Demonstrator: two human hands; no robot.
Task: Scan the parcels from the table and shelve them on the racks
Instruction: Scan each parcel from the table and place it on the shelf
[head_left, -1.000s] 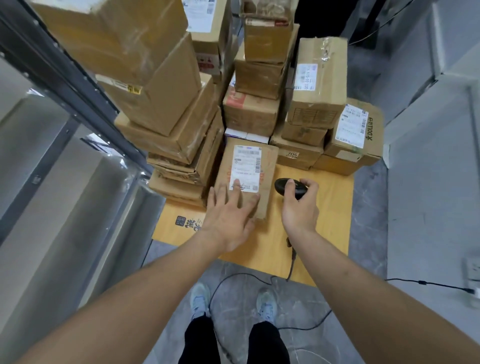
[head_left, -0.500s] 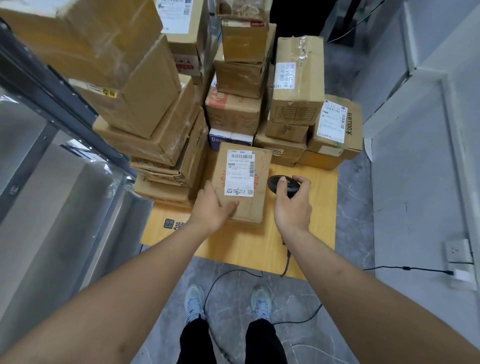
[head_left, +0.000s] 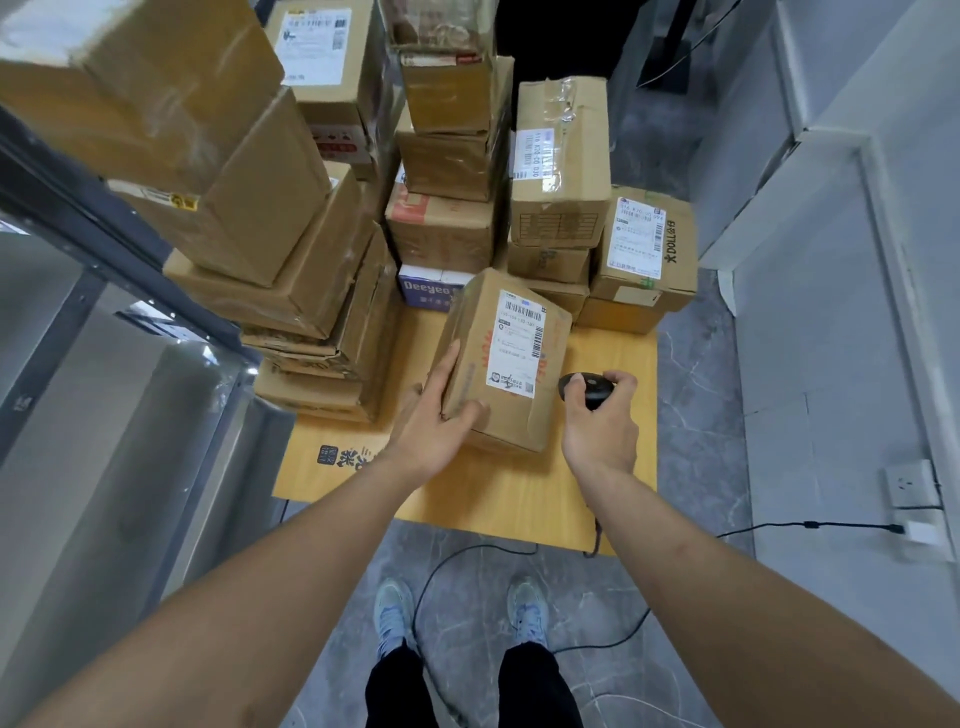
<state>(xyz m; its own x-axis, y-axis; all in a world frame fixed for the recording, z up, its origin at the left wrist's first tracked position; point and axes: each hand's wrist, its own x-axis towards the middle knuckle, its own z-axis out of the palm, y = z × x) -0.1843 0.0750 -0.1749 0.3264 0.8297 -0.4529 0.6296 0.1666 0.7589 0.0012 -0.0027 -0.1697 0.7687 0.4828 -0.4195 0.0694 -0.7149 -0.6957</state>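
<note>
Head view, left hand (head_left: 434, 431) gripping cardboard parcel (head_left: 504, 358)

A brown cardboard parcel (head_left: 498, 364) with a white barcode label on its upward face sits at the centre of the frame on the light wooden table (head_left: 519, 493), tilted up at its left side. Behind it, across the upper half of the frame, stacked brown cardboard parcels (head_left: 452, 228) crowd the table's far side, several bearing white shipping labels.
</note>
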